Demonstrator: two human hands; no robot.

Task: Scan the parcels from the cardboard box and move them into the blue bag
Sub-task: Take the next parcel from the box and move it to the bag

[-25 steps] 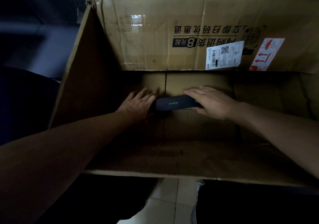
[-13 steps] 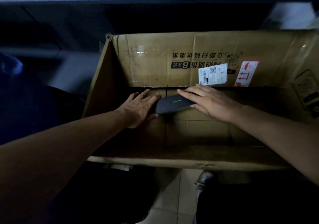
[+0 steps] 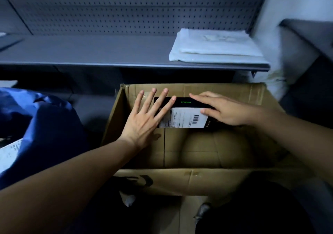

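Observation:
A black parcel (image 3: 187, 102) with green lettering and a white barcode label (image 3: 185, 120) is raised near the top of the open cardboard box (image 3: 180, 176). My right hand (image 3: 221, 110) grips its right end, thumb on the label and fingers over the top edge. My left hand (image 3: 146, 116) lies flat with spread fingers against the parcel's left end. The blue bag (image 3: 41, 131) slumps on the floor to the left of the box. The box's floor below the parcel shows bare cardboard.
A grey shelf (image 3: 108, 51) with a pegboard back runs behind the box, and folded white plastic bags (image 3: 214, 44) lie on its right part. A white labelled parcel (image 3: 9, 154) shows at the bag's mouth. My shoe (image 3: 202, 212) is below the box.
The parcel has come up from the box's floor to near its rim and turned so its label faces me. My left fingers have spread. The view has tilted up toward the shelf.

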